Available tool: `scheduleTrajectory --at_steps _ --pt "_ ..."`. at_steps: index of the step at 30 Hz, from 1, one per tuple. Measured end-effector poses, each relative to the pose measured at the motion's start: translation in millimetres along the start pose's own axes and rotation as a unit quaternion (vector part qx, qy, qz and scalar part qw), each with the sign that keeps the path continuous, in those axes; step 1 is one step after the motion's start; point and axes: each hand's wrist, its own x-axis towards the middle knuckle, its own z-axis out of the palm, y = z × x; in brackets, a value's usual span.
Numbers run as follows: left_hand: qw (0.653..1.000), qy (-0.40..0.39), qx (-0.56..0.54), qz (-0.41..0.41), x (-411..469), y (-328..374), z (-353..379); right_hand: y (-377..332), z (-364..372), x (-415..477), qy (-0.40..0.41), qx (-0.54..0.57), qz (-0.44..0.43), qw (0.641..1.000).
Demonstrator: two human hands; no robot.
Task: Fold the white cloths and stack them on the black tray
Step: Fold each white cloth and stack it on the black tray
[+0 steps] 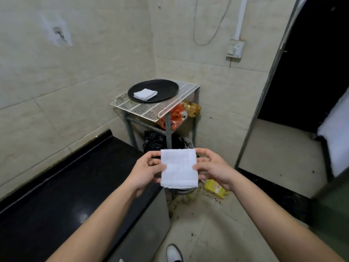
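White cloth point(178, 168) pinched btwn L hand point(146, 171) & R hand point(215, 170).

Beyond both hands, in the corner of the tiled walls, a white wire rack point(154, 107) stands on grey metal legs. A round black tray point(166, 86) lies on its top, and a small stack of folded white cloths point(145, 94) rests on the tray. An orange bag point(174, 118) sits on the rack's lower shelf. Left of and below the left hand point(149, 170) runs a glossy black worktop point(56, 195). Below the right hand point(214, 169), the tiled floor point(217, 233) carries a yellow packet point(215, 188) and scattered bits of dirt.
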Motion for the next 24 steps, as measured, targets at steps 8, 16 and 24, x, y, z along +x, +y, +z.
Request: scheduleTrajectory --at_steps 8,16,24 --pt "0.998 0.021 -0.061 0.018 147 28 3 -55 -40 142 0.019 -0.052 -0.01 0.998" --pt "0.992 0.071 -0.099 0.023 274 82 -33 -134 -43 282 0.001 -0.079 -0.026 0.997" --pt "0.986 0.129 -0.1 0.027 358 107 -66 -175 -37 393 -0.027 -0.094 -0.03 0.995"
